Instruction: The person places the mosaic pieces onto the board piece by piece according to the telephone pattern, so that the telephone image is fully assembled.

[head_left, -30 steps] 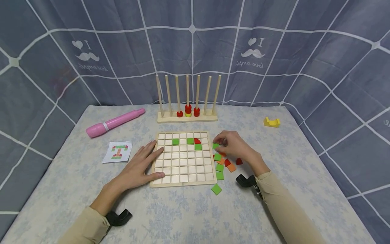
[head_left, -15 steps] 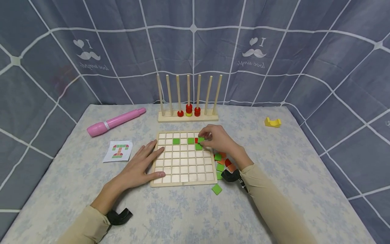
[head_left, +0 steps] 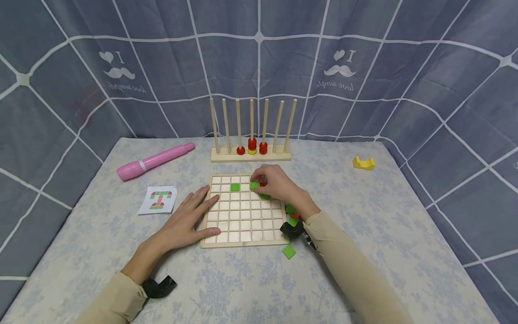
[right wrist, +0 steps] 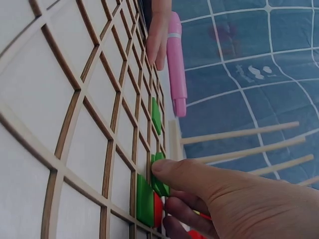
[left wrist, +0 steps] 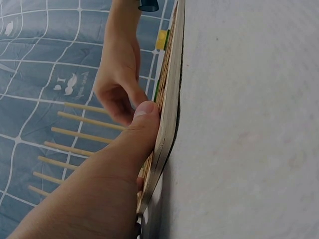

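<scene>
A wooden grid board (head_left: 245, 243) lies on the table, with my left hand (head_left: 187, 223) resting on its left side, fingers spread and thumb on the near left part. Over the board's upper right, my right hand (head_left: 277, 183) pinches a green square tile (right wrist: 161, 183) between thumb and fingers, at or just above another green tile in the grid. One green tile (head_left: 235, 187) sits alone in the upper rows. Below the right hand shows a further green tile (right wrist: 145, 201), beside a red tile (right wrist: 158, 210) partly hidden by the hand.
Loose green and orange tiles lie right of the board, partly under the right forearm; one green tile (head_left: 289, 251) lies nearer. A pattern card (head_left: 158, 200) and a pink stick (head_left: 155, 161) are left. Behind stands a peg rack (head_left: 251, 156); a yellow block (head_left: 363, 163) is far right.
My right hand has picked up a green tile from beside the board and carried it left over the grid, past the red tile. My left hand has stayed on the board.
</scene>
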The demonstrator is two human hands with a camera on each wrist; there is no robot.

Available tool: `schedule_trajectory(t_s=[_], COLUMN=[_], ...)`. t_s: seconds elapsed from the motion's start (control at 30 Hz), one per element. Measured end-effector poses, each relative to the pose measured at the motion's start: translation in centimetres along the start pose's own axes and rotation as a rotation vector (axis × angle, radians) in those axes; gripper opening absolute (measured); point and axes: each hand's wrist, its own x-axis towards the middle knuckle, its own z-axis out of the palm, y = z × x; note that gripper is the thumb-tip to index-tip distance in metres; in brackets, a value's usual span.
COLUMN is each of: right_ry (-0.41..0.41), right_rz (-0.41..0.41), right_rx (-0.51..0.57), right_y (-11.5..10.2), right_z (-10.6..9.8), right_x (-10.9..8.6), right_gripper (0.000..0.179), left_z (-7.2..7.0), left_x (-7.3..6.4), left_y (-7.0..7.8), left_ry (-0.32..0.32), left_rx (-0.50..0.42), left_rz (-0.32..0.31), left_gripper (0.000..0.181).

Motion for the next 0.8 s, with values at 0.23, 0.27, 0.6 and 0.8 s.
schedule_trajectory(t_s=[0.23,0.27,0.6,0.8], right_ry=[-0.02,-0.022,0.001,0.0], right_rz=[-0.025,-0.026,-0.026,-0.037], right_rx=[0.01,0.008,0.02,-0.034], right_y=[-0.5,-0.7,-1.2,-1.6], right_z=[0.4,0.4,1.5,1.7], right_x=[0.6,0.7,1.4,1.2], right_gripper=[0.023,0.023,0.023,0.024], left_z=[0.0,0.0,0.0,0.0], left_x=[0.0,0.0,0.1,0.1], left_y=[0.0,0.0,-0.1,-0.1], left_ry=[-0.001,-0.001,-0.006,-0.007], left_rx=[0.009,0.008,0.007,0.005], left_rz=[-0.001,-0.001,0.002,0.0], left_gripper=[0.093,0.093,0.093,0.094])
